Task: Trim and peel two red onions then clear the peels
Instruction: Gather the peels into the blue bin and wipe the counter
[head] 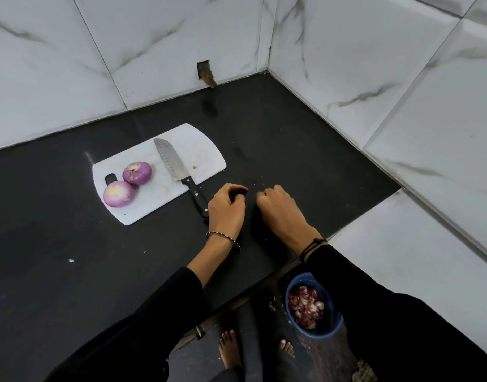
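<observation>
Two peeled red onions [137, 173] [119, 193] lie side by side on the left part of a white cutting board [198, 150]. A black-handled knife [172, 162] lies across the board, and its handle sticks out over the near edge. My left hand [228, 208] rests on the black counter just right of that handle, with its fingers curled round what looks like a dark bit of onion peel. My right hand [278, 208] is close beside it with its fingers curled down onto the counter, and nothing shows in it.
A few pale crumbs [260, 180] dot the counter [71, 244] beyond my hands. On the floor below the counter edge stands a blue bin [330, 328] holding onion peels. Marble-tiled walls close the corner behind and to the right.
</observation>
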A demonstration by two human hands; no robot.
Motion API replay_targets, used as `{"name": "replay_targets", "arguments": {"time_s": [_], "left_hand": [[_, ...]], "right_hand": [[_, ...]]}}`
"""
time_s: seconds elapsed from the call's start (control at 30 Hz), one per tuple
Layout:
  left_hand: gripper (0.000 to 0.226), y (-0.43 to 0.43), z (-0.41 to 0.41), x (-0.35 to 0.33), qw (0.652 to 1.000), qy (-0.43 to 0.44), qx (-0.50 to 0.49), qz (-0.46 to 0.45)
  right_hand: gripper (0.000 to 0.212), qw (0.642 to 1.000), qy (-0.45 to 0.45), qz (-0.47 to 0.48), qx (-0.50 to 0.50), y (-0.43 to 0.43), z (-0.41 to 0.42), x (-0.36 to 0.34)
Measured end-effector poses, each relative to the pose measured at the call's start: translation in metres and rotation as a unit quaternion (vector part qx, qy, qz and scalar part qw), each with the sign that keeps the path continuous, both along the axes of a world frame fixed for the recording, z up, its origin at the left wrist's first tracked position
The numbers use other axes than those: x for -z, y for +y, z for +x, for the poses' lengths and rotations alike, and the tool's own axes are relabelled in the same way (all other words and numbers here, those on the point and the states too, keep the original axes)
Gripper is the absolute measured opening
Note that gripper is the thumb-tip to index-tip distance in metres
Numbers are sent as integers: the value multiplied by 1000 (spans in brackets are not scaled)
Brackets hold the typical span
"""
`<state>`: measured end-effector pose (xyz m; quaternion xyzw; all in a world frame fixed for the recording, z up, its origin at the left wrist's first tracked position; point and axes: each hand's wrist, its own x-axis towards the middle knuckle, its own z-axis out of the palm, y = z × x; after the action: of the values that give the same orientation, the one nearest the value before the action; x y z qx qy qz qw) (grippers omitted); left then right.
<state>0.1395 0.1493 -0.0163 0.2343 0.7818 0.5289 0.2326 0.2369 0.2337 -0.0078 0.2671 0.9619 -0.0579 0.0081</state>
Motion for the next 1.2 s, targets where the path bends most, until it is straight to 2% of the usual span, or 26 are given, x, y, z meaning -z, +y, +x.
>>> {"name": "replay_targets", "arguments": {"time_s": [0.1,0.17,0.3,0.37,0.47,0.53,0.67,0.87,1.07,1.2], "left_hand": [[26,0,7,2,1000,6,7,-5],[26,0,11,1,1000,8,8,-8],[26,0,27,-5,1000,7,16,-5],[26,1,40,-8,1000,1,23,0],[24,6,67,-11,999,-17,46,3],[23,10,90,-14,997,-28,72,7],[22,19,140,-10,990,-57,129,-7],[22,20,198,29,975,-86,195,-68],[24,26,230,94,954,-118,222,-165],[30,39,243,152,936,-157,222,-225]], "right_hand": [[16,997,54,-36,36,11,4,9],[17,973,144,-134,121,21,12,9],[21,878,260,-301,267,28,53,5],[20,815,302,-383,313,28,76,6],[19,704,394,-485,338,25,107,3],[18,669,426,-506,340,23,129,2],[17,653,442,-490,372,19,173,11],[19,605,466,-485,425,14,238,43],[12,622,374,-468,504,12,284,133],[14,678,267,-419,542,19,299,197]]}}
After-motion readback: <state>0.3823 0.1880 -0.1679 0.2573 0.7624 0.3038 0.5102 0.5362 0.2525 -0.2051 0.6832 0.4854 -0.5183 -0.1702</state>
